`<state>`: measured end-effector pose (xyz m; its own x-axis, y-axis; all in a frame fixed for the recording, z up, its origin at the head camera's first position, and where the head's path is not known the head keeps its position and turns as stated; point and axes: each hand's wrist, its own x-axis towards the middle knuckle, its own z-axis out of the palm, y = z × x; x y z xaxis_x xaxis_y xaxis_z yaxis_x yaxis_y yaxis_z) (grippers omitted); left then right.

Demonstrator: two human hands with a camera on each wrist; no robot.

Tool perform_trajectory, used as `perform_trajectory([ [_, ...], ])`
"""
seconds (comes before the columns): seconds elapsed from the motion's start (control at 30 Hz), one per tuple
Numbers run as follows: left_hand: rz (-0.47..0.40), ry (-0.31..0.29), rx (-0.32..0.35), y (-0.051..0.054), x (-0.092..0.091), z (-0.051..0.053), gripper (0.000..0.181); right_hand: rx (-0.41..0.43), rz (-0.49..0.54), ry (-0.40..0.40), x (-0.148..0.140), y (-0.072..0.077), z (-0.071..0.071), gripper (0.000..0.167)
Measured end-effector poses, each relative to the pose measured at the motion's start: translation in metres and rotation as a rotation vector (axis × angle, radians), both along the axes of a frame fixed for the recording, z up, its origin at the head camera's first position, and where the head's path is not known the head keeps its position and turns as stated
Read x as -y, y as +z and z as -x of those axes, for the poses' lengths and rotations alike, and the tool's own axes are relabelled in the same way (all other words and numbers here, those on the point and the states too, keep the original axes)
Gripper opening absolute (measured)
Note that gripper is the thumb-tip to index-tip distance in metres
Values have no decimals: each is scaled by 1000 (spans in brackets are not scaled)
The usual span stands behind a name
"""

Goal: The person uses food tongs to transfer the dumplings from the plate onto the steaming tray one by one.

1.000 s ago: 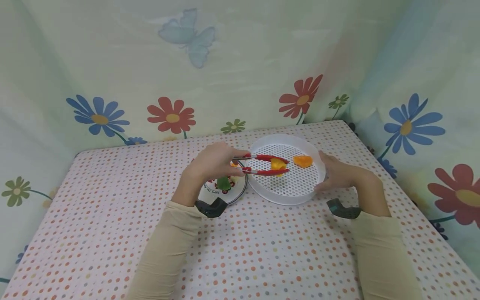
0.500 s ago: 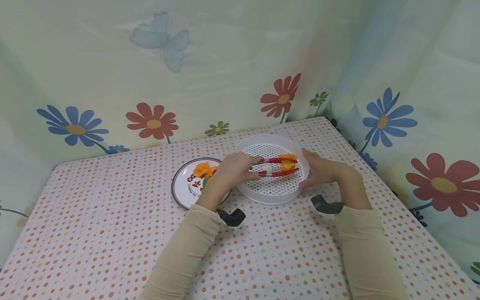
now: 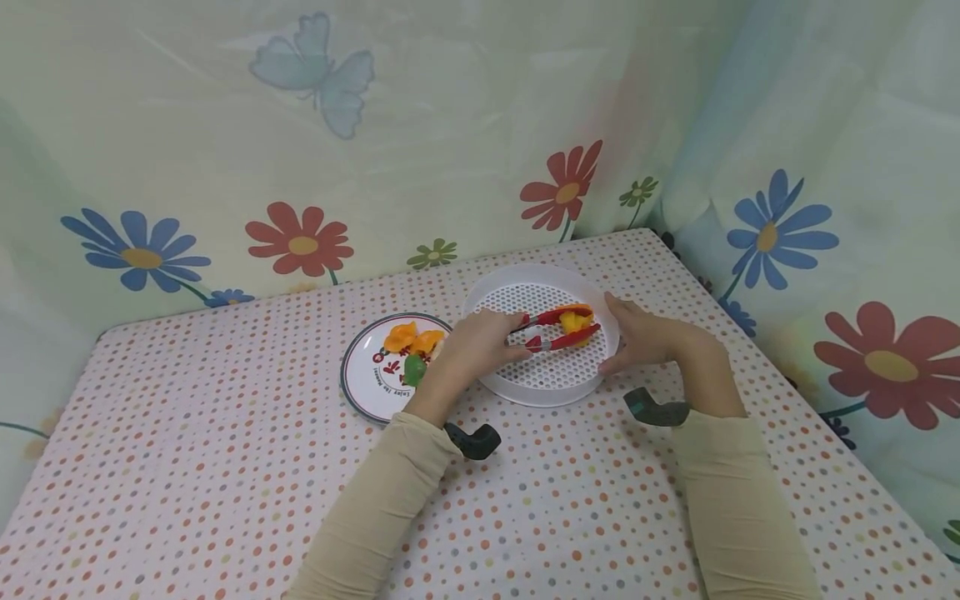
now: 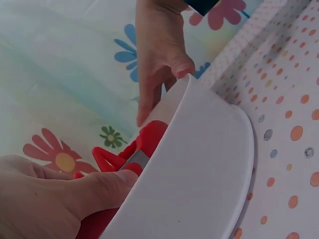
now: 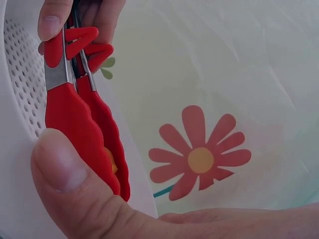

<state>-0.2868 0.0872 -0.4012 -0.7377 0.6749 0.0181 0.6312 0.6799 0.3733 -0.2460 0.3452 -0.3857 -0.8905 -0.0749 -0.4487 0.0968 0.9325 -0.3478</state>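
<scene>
My left hand grips a pair of red-tipped metal tongs over a white round sieve. Between the tong tips sits a yellow piece, and an orange piece lies close behind it, partly covered. My right hand holds the sieve's right rim, its thumb at the near side and its fingers farther back. In the right wrist view the scalloped tong heads show a bit of yellow between them. The sieve wall hides the tong tips in the left wrist view.
A white plate with a dark rim stands left of the sieve, partly behind my left hand. On it are orange pieces and a green piece. The dotted tablecloth covers the table; flowered curtains hang behind and beside it.
My left hand has moved right across the sieve, bringing the tongs and yellow piece up to the orange piece. More of the plate shows. My right hand stays at the rim; the head view has shifted.
</scene>
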Motion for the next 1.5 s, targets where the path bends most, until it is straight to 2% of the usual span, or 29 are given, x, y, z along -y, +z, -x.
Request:
perform_trajectory([
  [0.2,43,33,30,3,-2,-3,59,-9,-11,15,3,2,2,129],
  [0.33,78,29,18,5,-4,-5,61,-60,92,51,3,3,0,128],
  [0.47,97,29,-7,8,-4,-8,63,-91,145,86,3,5,-2,129],
  [0.7,94,44,-54,9,0,-8,72,-11,31,56,5,7,3,132],
  [1.0,94,81,-89,17,10,-9,80,5,24,51,9,6,6,133],
  [1.2,70,95,-103,29,23,-9,88,-4,34,27,8,-1,5,134],
  [1.37,17,96,-96,42,43,-9,94,-12,37,31,3,-4,4,135],
  [1.5,-66,108,-21,46,68,-10,103,-34,13,54,-2,-4,5,134],
])
